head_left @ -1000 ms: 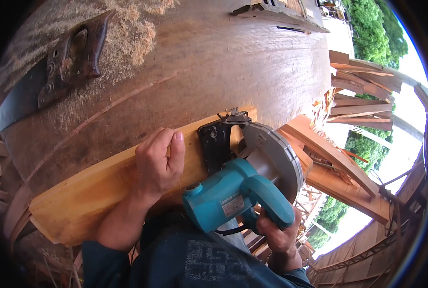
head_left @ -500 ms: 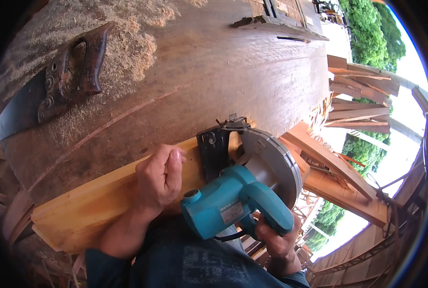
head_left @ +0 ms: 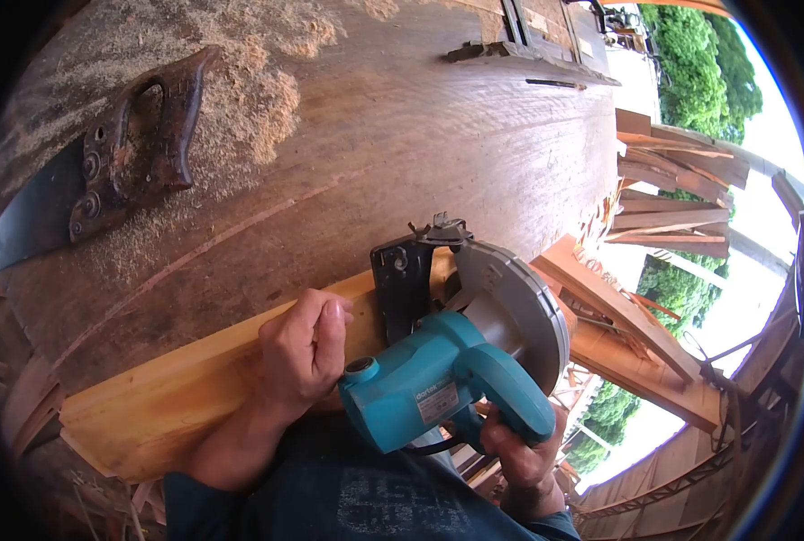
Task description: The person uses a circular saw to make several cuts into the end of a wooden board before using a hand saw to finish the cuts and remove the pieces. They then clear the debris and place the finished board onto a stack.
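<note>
Teal saw (head_left: 411,388) (circular) in right hand (head_left: 524,455)

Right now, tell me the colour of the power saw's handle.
The handle is teal, showing best in the head view.

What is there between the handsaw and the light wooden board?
Between the handsaw and the light wooden board, the head view shows brown tabletop, with sawdust near the handsaw and a reddish streak.
</note>
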A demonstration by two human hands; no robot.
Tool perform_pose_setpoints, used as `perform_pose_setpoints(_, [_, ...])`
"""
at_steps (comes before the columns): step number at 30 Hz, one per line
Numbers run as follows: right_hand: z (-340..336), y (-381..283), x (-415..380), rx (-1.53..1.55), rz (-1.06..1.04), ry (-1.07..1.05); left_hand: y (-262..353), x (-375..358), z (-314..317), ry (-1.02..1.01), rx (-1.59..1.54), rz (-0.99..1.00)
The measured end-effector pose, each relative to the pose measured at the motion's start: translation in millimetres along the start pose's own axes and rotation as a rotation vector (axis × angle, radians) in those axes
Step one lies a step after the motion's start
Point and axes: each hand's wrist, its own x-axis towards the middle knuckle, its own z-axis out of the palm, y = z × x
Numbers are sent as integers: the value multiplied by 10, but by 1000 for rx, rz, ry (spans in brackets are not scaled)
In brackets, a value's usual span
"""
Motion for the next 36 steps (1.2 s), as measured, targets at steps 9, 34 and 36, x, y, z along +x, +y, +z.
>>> perform_pose_setpoints(9, [37,-66,48,53,1,30,-19,12,-24,12,-79,-32])
perform_pose_setpoints(34, [173,-500,544,74,-132,67,-165,-56,-91,0,-201,37])
perform_pose_setpoints(36, [228,-803,707,125,-178,8,-287,-75,68,183,-122,187])
